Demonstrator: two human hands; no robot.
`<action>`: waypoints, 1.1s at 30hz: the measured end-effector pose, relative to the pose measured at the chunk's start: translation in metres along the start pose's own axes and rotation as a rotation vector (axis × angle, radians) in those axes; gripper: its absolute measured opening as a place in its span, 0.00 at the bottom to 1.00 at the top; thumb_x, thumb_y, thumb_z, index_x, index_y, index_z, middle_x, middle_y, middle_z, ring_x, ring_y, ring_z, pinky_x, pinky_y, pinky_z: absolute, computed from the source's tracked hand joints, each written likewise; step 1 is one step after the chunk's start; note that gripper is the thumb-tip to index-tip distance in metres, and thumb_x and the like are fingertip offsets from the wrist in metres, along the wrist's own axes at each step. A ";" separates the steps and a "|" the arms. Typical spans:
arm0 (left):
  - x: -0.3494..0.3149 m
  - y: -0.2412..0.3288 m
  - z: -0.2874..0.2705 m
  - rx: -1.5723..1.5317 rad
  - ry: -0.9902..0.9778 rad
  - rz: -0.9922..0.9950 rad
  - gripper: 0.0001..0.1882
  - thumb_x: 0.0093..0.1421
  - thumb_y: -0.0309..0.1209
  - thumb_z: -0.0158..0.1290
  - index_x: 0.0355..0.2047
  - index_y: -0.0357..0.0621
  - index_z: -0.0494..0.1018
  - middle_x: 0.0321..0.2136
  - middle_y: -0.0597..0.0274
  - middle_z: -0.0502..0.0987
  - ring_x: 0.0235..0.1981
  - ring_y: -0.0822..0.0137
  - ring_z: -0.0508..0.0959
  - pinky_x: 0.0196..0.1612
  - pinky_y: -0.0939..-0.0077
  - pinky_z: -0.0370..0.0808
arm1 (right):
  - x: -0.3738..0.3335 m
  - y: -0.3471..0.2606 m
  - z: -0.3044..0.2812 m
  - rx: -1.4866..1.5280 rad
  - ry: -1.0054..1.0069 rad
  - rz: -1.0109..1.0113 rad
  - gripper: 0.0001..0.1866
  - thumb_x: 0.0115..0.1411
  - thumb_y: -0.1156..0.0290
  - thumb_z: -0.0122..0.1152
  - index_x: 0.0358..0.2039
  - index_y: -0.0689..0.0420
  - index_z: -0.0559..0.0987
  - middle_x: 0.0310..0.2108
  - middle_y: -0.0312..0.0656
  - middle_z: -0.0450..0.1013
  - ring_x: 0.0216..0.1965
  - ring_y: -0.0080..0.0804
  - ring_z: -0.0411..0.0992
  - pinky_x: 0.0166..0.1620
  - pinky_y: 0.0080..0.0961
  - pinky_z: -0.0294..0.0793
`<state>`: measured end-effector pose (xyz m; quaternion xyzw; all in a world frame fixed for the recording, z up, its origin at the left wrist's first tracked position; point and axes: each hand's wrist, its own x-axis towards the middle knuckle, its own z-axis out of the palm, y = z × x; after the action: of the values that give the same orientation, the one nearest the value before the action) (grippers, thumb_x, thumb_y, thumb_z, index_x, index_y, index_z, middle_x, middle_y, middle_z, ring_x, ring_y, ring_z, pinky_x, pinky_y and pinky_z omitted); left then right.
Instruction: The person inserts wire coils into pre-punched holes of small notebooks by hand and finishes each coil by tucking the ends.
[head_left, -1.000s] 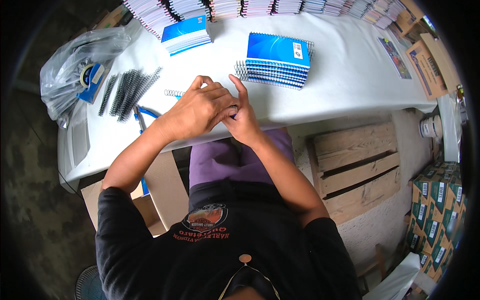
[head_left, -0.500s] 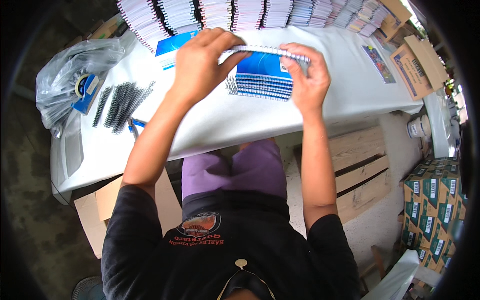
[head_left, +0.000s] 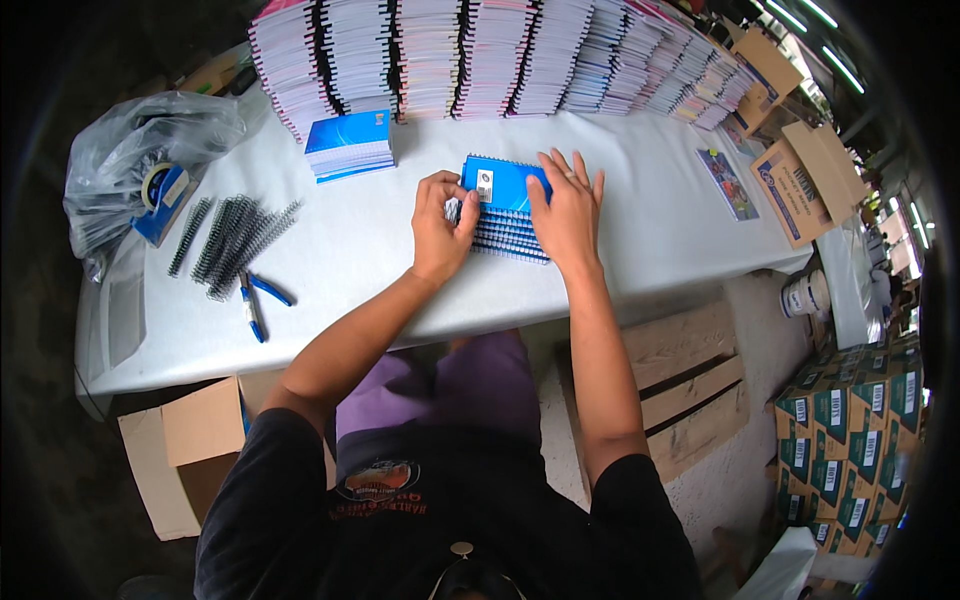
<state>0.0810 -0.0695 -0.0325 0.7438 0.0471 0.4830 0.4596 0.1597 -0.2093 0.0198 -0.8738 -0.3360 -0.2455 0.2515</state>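
Blue spiral notebooks (head_left: pixel 505 205) — a stack on the white table (head_left: pixel 400 270) — left hand (head_left: pixel 440 228) grips its side, right hand (head_left: pixel 565 212) pressed flat on top.

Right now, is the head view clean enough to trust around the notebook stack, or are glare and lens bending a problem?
Head view: sharp and evenly lit at the blue notebook stack between left hand and right hand; no glare on the white table; its edges bow toward the rim; corners are black; ceiling lights flare top right.
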 end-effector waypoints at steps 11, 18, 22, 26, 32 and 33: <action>0.001 -0.007 0.001 -0.107 -0.031 -0.044 0.07 0.54 0.25 0.53 0.28 0.39 0.65 0.38 0.51 0.71 0.37 0.57 0.73 0.40 0.70 0.70 | 0.032 -0.019 0.018 0.201 -0.206 0.048 0.15 0.59 0.64 0.51 0.36 0.62 0.79 0.33 0.51 0.75 0.36 0.49 0.73 0.41 0.37 0.72; 0.123 -0.074 -0.083 0.823 -0.219 0.268 0.26 0.55 0.34 0.52 0.52 0.40 0.61 0.54 0.47 0.63 0.53 0.49 0.65 0.56 0.59 0.61 | 0.024 -0.004 0.025 0.129 -0.259 -0.077 0.16 0.62 0.66 0.48 0.46 0.61 0.75 0.51 0.48 0.68 0.56 0.44 0.63 0.61 0.52 0.46; 0.113 -0.116 -0.147 1.023 -0.471 0.273 0.20 0.60 0.32 0.46 0.52 0.44 0.64 0.49 0.49 0.70 0.51 0.51 0.69 0.50 0.62 0.68 | 0.034 -0.020 0.018 0.269 0.229 -0.288 0.20 0.60 0.67 0.51 0.51 0.60 0.71 0.55 0.48 0.65 0.60 0.48 0.56 0.62 0.50 0.47; 0.116 -0.041 -0.148 0.820 -0.375 -0.123 0.14 0.63 0.36 0.44 0.36 0.36 0.71 0.23 0.55 0.77 0.26 0.55 0.75 0.32 0.65 0.68 | 0.001 -0.065 -0.011 0.422 0.334 -0.494 0.26 0.53 0.68 0.59 0.53 0.57 0.70 0.57 0.46 0.63 0.62 0.48 0.54 0.62 0.49 0.46; 0.028 0.086 -0.135 -0.147 -0.311 -0.547 0.25 0.66 0.44 0.38 0.35 0.31 0.74 0.31 0.56 0.75 0.31 0.69 0.71 0.39 0.74 0.68 | -0.050 -0.117 0.017 0.519 0.187 -0.458 0.29 0.48 0.80 0.59 0.53 0.56 0.69 0.54 0.45 0.65 0.57 0.42 0.62 0.58 0.42 0.59; 0.026 0.085 -0.148 0.038 -0.376 -0.409 0.27 0.66 0.46 0.36 0.38 0.31 0.74 0.36 0.53 0.76 0.35 0.66 0.73 0.43 0.72 0.68 | -0.052 -0.108 0.011 0.710 0.266 -0.444 0.26 0.48 0.82 0.57 0.50 0.57 0.72 0.50 0.47 0.69 0.53 0.43 0.67 0.55 0.39 0.65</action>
<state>-0.0497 -0.0101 0.0631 0.8040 0.1192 0.2328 0.5341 0.0518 -0.1571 0.0099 -0.6006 -0.5441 -0.2733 0.5182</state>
